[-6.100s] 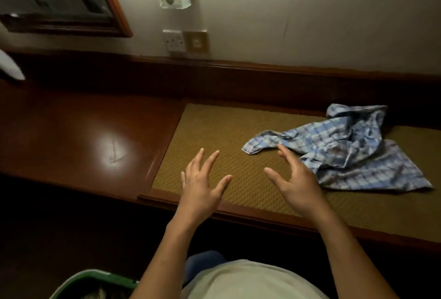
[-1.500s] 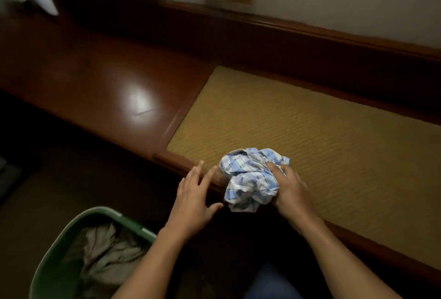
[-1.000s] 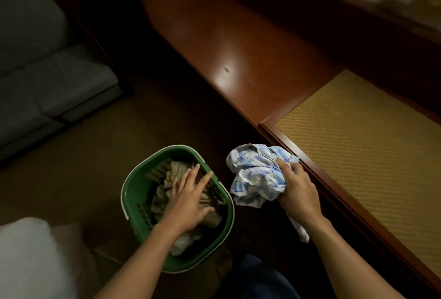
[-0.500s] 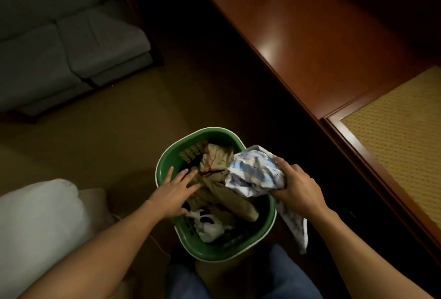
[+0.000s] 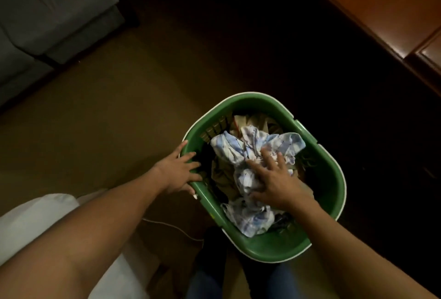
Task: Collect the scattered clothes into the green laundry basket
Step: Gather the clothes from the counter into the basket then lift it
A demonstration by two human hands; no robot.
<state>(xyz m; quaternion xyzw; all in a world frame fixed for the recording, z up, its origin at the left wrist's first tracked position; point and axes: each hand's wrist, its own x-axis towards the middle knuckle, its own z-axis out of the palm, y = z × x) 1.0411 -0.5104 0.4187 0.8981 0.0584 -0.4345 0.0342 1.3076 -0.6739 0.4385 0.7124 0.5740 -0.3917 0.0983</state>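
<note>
Pressing splayed right hand (image 5: 276,180) on shirt (image 5: 235,153), left hand (image 5: 177,173) on basket rim (image 5: 262,100)

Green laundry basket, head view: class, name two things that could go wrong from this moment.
1. The blue checked shirt is only pressed down by the right hand. Its loose end lies at the near rim of the green laundry basket and may slip out if the basket is lifted.
2. A white cable crosses the floor beside the basket, below the left hand resting on the rim. It could catch a foot or the basket.
</note>
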